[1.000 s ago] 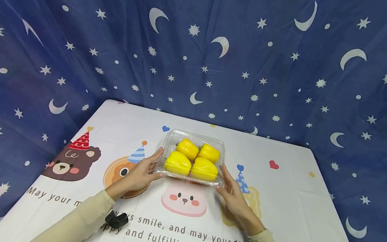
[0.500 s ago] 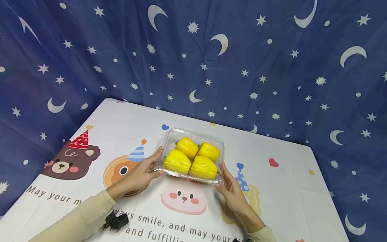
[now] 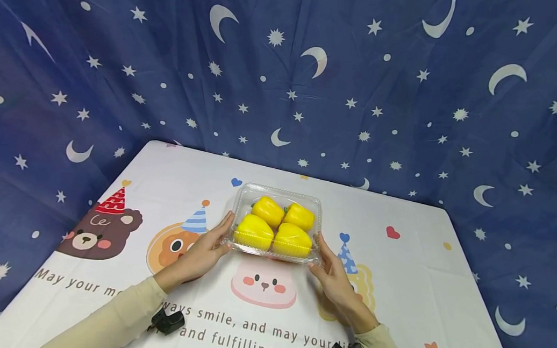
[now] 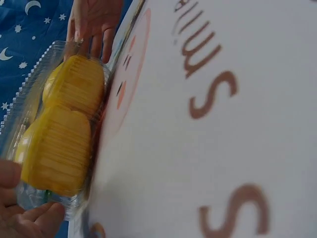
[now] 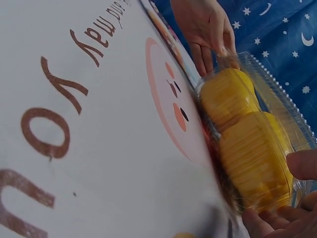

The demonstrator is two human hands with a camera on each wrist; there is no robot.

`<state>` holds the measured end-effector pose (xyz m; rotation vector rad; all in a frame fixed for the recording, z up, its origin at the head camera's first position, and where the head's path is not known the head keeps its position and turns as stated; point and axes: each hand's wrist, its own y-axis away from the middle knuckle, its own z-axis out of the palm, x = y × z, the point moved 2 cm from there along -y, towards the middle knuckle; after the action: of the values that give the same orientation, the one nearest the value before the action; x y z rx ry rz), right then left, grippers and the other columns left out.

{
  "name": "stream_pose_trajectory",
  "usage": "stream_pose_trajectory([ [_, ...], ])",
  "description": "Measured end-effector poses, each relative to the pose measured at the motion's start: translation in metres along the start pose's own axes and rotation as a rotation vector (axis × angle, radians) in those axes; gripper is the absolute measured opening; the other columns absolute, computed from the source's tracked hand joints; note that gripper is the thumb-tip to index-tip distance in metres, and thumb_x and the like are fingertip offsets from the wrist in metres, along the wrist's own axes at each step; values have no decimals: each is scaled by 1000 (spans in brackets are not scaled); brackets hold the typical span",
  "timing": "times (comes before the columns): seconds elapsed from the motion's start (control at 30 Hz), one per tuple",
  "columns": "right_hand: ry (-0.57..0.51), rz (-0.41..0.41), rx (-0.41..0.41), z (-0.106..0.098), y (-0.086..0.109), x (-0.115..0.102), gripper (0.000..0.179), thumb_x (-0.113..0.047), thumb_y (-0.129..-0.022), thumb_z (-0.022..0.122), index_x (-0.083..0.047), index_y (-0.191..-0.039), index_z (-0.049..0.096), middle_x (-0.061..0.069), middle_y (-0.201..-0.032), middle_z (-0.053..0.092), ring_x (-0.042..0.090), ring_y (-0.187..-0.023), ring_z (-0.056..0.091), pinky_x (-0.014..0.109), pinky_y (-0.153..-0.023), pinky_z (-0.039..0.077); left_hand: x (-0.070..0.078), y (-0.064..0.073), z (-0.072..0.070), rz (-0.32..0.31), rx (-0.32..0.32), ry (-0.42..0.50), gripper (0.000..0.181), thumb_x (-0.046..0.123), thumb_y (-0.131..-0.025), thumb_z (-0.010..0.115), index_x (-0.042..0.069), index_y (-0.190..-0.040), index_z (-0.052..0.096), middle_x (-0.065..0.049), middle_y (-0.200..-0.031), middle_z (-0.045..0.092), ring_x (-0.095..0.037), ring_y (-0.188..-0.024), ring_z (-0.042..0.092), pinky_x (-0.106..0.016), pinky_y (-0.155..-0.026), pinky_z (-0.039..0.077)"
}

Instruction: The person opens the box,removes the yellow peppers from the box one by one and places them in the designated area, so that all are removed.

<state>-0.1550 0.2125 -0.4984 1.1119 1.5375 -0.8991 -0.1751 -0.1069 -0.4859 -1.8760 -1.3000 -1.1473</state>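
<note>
A clear plastic clamshell box with its lid down stands on the table in the head view. Several yellow bell peppers lie inside it, in two rows. My left hand holds the box at its left end, thumb by the front corner and fingers along the side. At the opposite end my right hand grips it the same way. In the left wrist view, fingertips press the box's near end low down. The right wrist view shows the right thumb against the lid side. Finger parts behind the box are hidden.
A white tablecloth with printed cartoon animals and lettering covers the table. Its back edge runs just beyond the box. Behind hangs a dark blue curtain with moons and stars. Each wrist wears a black camera mount.
</note>
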Motion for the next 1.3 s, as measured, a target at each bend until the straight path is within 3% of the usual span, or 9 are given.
stream_pose_trajectory([
  [0.13, 27, 20, 9, 2, 1, 0, 76, 1, -100, 52, -7, -163, 9, 12, -172, 7, 32, -159, 7, 1, -112, 19, -1, -1, 0, 17, 47, -72, 64, 12, -105, 47, 6, -162, 18, -9, -171, 12, -33, -157, 15, -53, -126, 19],
  [0.27, 33, 24, 20, 5, 2, 0, 77, 1, -100, 52, -7, -163, 10, 9, -173, 3, 31, -159, 6, 2, -112, 18, 0, 0, 0, 26, 62, -116, 63, 13, -105, 48, 4, -161, 20, -12, -170, 15, -34, -156, 17, -55, -126, 19],
  [0.5, 60, 14, 85, 9, 3, 4, 76, 5, -98, 51, -7, -163, 12, 11, -172, 10, 30, -159, 11, 3, -113, 17, 2, 1, 1, 41, 50, -116, 63, 11, -105, 47, 2, -160, 18, -14, -170, 13, -35, -157, 16, -54, -126, 18],
  [0.67, 84, -37, 121, 12, 3, 6, 76, 5, -98, 51, -6, -163, 13, 15, -170, 18, 32, -158, 11, 2, -114, 15, 1, 1, 1, 34, 43, -112, 63, 11, -105, 47, 2, -160, 18, -14, -171, 12, -33, -157, 15, -53, -126, 18],
  [0.73, 122, -48, 143, 14, 3, 7, 76, 5, -98, 52, -7, -163, 14, 16, -169, 21, 33, -158, 14, 8, -118, 16, 1, 1, 1, 35, 44, -114, 63, 11, -105, 48, 2, -160, 18, -14, -171, 12, -33, -157, 15, -53, -126, 18],
  [0.97, 223, -29, 208, 21, 4, 3, 71, -1, -102, 50, -12, -163, 16, 15, -168, 23, 40, -155, 22, 55, -121, 24, 1, 1, 1, 49, 44, -127, 63, 11, -105, 48, 1, -160, 19, -15, -170, 13, -35, -156, 17, -54, -126, 20],
  [1.13, 222, 4, 211, 24, 3, 1, 67, -6, -106, 45, -14, -164, 13, 13, -170, 19, 39, -156, 18, 60, -123, 21, 2, 0, 1, 49, 52, -136, 63, 11, -105, 49, 1, -160, 19, -15, -170, 14, -36, -156, 18, -54, -126, 20],
  [1.3, 233, 60, 207, 26, 4, 3, 65, -10, -108, 40, -20, -165, 9, 7, -172, 13, 33, -159, 14, 54, -126, 17, 3, -1, 0, 48, 47, -125, 64, 10, -105, 49, 0, -160, 19, -16, -170, 13, -36, -156, 17, -54, -126, 19],
])
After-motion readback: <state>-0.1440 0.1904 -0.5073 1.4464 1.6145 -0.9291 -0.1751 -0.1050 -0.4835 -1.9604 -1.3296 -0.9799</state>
